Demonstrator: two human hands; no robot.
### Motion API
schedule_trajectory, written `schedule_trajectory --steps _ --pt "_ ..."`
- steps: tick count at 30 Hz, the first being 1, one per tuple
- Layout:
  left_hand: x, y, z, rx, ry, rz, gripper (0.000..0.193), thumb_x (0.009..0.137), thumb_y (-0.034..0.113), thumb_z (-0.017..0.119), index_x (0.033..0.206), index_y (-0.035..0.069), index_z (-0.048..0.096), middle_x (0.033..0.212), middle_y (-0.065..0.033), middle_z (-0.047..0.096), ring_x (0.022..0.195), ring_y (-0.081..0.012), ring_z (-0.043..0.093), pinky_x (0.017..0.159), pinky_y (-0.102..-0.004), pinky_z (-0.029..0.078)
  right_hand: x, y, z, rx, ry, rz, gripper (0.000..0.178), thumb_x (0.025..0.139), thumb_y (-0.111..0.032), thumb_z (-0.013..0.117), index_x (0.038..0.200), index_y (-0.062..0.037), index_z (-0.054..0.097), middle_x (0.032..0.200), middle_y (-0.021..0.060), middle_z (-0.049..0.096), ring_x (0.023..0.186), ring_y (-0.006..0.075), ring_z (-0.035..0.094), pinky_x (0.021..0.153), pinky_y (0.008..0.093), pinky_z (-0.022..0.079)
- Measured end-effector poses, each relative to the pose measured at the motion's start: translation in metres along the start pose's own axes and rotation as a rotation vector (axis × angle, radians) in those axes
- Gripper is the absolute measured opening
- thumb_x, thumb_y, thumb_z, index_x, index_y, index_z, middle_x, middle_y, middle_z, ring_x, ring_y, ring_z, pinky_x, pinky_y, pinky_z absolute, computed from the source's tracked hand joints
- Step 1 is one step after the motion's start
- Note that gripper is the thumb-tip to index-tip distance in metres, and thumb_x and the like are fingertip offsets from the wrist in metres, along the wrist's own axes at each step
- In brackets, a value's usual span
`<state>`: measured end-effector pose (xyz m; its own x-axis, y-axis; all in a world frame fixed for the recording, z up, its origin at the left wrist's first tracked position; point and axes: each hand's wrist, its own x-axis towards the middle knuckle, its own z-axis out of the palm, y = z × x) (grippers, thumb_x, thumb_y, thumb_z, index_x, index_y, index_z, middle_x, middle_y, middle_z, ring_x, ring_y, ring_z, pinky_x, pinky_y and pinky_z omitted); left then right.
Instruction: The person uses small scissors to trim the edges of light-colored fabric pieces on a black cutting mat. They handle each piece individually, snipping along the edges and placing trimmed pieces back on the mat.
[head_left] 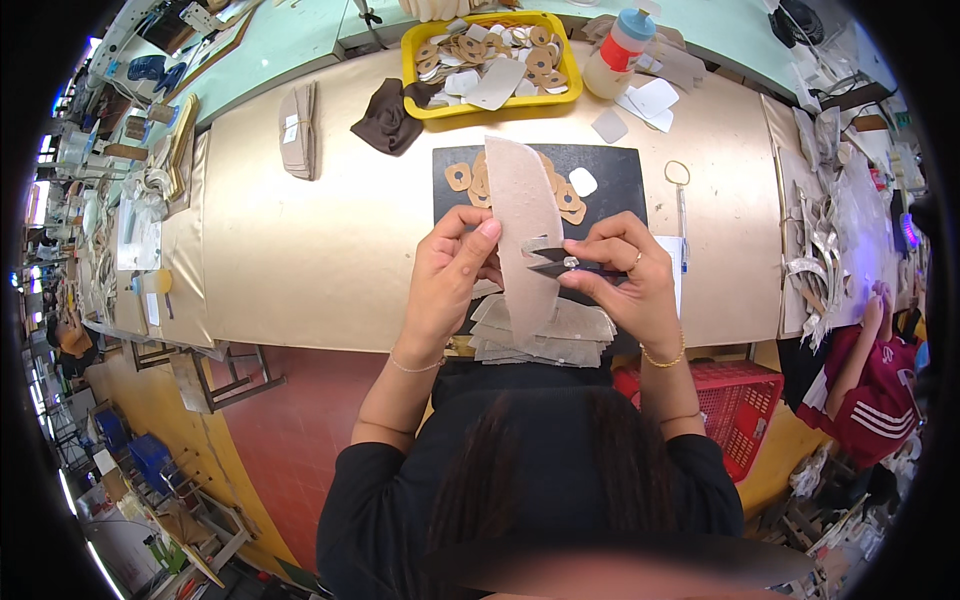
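My left hand [452,265] pinches the left edge of a long beige panel [525,190] of fabric or leather, held upright and tapering toward its lower end. In my right hand [630,280] is a small pair of black snips [548,269]. Their parted blades point left and lie over the panel's right side, by a small pale patch [538,244]. Behind the panel, tan cut-out pieces [458,178] with holes and a white rounded piece [582,182] lie on a black mat [618,175]. Below my hands sits a stack of grey-beige pieces [545,350], partly hidden by the panel.
A yellow tray [408,62] of cut pieces stands at the back, beside a squeeze bottle [610,70]. Dark brown cloth [387,120] and a tied bundle [298,145] lie back left. A pen [683,235] lies right. Below are a red crate [735,415] and, farther right, another person [872,390].
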<state>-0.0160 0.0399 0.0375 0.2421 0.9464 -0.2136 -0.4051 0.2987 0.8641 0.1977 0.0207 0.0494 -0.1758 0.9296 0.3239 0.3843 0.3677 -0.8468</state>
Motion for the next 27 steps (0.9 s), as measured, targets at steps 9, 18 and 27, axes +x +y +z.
schedule_trajectory --steps 9,18,27 --pt "0.001 0.001 0.004 0.011 -0.023 -0.052 0.018 0.099 0.021 0.057 0.105 0.004 0.055 0.087 -0.0046 0.066 0.073 -0.0095 0.065 0.064 -0.0222 0.054 -0.002 0.003 -0.002 0.094 -0.022 0.033 0.028 0.067 -0.005 0.084 0.094 -0.0030 0.074 0.086 0.0034 0.059 0.071 0.0090 0.056 0.058 0.0212 0.043" --pt "0.002 -0.001 0.005 -0.024 -0.024 -0.077 0.016 0.099 0.019 0.057 0.104 0.005 0.054 0.087 -0.0050 0.067 0.071 -0.0103 0.067 0.061 -0.0221 0.055 -0.002 0.002 -0.003 0.056 0.040 -0.015 0.024 0.068 -0.006 0.084 0.090 -0.0029 0.074 0.083 0.0041 0.060 0.071 0.0118 0.057 0.058 0.0235 0.044" --pt "-0.002 0.004 0.012 0.092 0.022 -0.009 0.023 0.097 0.021 0.059 0.105 0.000 0.057 0.080 -0.0062 0.067 0.069 -0.0103 0.064 0.060 -0.0230 0.053 -0.003 0.000 -0.002 0.037 0.026 0.012 0.023 0.070 -0.009 0.084 0.091 -0.0045 0.075 0.084 0.0046 0.061 0.070 0.0129 0.058 0.057 0.0249 0.046"
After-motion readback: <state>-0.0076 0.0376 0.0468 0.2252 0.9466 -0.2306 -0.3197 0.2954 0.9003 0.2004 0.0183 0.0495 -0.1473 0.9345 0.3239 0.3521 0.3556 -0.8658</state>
